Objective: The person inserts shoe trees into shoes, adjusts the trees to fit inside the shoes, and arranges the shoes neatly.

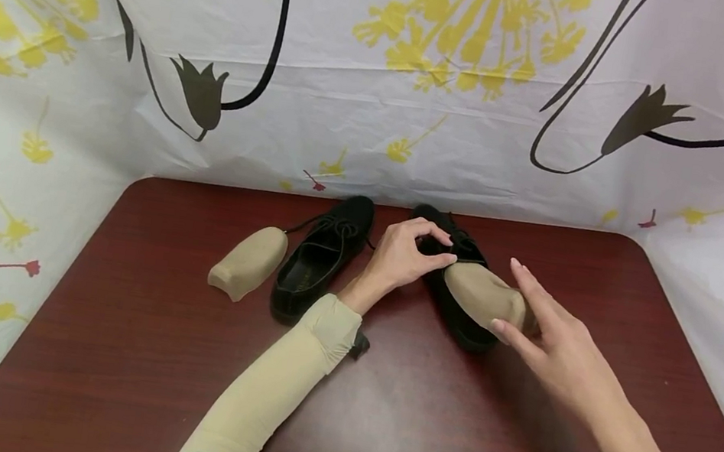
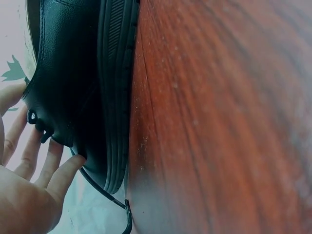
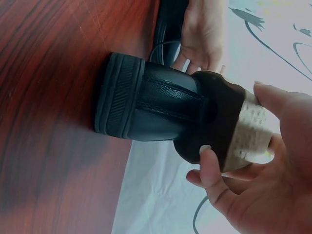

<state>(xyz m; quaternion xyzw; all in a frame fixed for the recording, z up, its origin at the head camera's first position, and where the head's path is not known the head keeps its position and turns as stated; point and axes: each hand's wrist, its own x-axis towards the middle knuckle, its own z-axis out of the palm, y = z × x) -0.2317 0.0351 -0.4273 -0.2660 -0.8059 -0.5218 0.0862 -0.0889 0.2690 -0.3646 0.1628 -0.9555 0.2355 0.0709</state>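
A beige shoe insert (image 1: 481, 293) sits partly inside the right-hand black lace-up shoe (image 1: 456, 318), its rear end sticking up out of the opening. My right hand (image 1: 566, 355) holds that rear end between thumb and fingers; the right wrist view shows fingertips on both sides of the insert (image 3: 219, 122) above the shoe's heel (image 3: 168, 102). With my left hand (image 1: 397, 253) I hold the same shoe around its tongue and laces. In the left wrist view the fingers reach along the lacing of the shoe (image 2: 73, 63). The insert's front end is hidden in the shoe.
The other black shoe (image 1: 315, 262) stands to the left, its lace trailing. A second beige insert (image 1: 250, 260) lies beside it. Everything rests on a dark red wooden table (image 1: 129, 348). A white patterned cloth (image 1: 321, 120) hangs behind the table and along its sides.
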